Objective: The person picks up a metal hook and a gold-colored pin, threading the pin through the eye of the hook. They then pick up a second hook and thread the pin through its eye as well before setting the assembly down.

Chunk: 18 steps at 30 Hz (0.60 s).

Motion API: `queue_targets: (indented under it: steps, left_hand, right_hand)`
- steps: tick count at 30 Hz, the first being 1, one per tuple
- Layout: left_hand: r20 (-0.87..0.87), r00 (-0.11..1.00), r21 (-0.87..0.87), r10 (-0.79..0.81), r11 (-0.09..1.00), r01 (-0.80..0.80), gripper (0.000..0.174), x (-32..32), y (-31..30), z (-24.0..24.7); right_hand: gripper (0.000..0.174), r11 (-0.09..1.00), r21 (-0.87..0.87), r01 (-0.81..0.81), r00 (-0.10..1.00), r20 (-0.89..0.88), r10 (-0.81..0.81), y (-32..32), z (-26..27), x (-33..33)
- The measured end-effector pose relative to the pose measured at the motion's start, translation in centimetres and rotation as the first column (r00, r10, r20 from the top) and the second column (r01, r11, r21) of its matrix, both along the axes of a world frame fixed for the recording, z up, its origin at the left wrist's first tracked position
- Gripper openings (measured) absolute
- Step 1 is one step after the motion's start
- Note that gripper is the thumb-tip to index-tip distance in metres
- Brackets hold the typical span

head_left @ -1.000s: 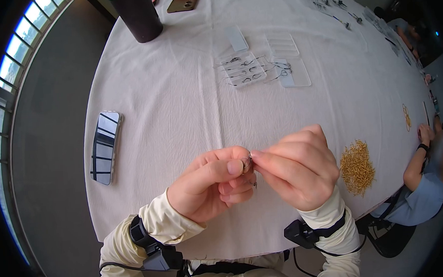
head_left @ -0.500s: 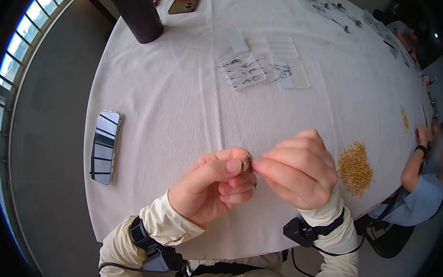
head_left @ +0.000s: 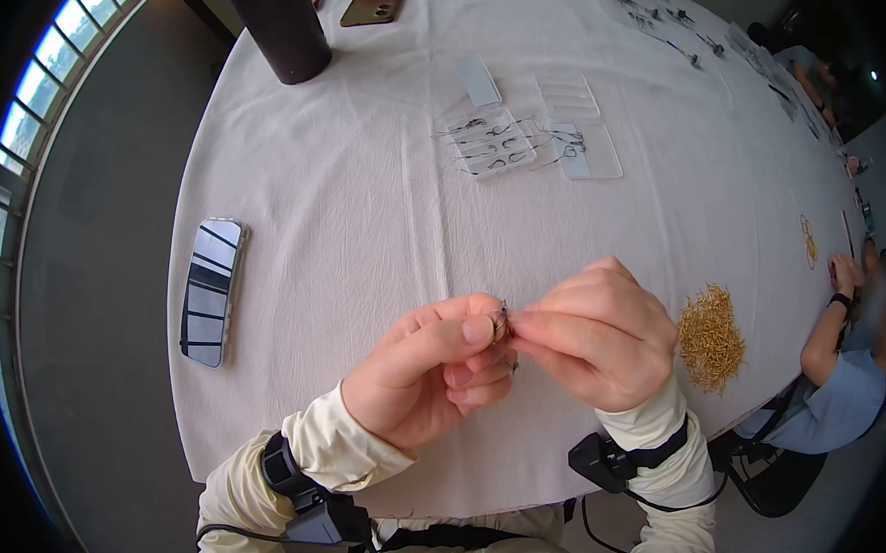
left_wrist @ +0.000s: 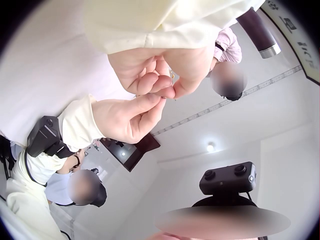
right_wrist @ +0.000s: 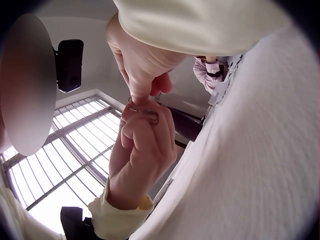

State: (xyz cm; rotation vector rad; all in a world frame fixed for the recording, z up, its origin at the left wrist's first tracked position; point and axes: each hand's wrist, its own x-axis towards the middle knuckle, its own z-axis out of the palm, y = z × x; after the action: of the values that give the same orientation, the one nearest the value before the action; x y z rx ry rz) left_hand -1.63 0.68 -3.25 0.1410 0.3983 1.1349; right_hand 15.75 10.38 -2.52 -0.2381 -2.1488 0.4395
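I have a small dark wire piece (head_left: 500, 321) pinched between both hands, low in the middle of the head view, held above the round white cloth-covered tabletop (head_left: 359, 211). My left hand (head_left: 423, 378) closes its grip on one side of it, thumb pressed over curled fingers. My right hand (head_left: 591, 334) nips the other side with thumb and forefinger tips, and the two grips touch. In the right wrist view a thin loop of the wire shows just under my right fingertips.

The hold is tiny, so I judge a slip to be the main risk. If either grip loosens, or I twist too hard, the wire may spring out and drop onto the cloth or over the near edge, where it would be hard to find. Too much squeeze could bend the loop out of shape, and a sharp end could prick a fingertip. My right wrist is near the heap of small gold metal pieces (head_left: 712, 338) at the right of the frame, so a careless sweep could scatter them.
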Motion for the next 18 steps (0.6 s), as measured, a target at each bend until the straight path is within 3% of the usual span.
queue_targets:
  steps: [10,12,14,18]
  left_hand:
    - [-0.031,0.999,0.053,0.040,0.998,-0.038,0.010,0.50,-0.02,-0.11]
    - [-0.242,0.963,0.043,0.115,0.993,-0.108,0.009,0.68,0.08,0.43]
    - [-0.319,0.937,0.062,0.145,0.989,-0.132,0.009,0.67,0.16,0.43]
    - [-0.542,0.819,0.113,0.191,0.982,-0.154,0.008,0.61,0.06,0.41]
  right_hand:
    - [0.024,0.986,-0.129,0.105,0.994,-0.025,-0.109,-0.42,-0.31,0.00]
    - [0.024,0.981,-0.148,0.126,0.991,-0.033,-0.132,-0.53,-0.29,0.04]
    - [0.023,0.963,-0.222,0.152,0.986,-0.037,-0.164,-0.72,-0.21,0.12]
    - [0.024,0.967,-0.177,0.184,0.982,-0.014,-0.189,-0.81,0.06,0.09]
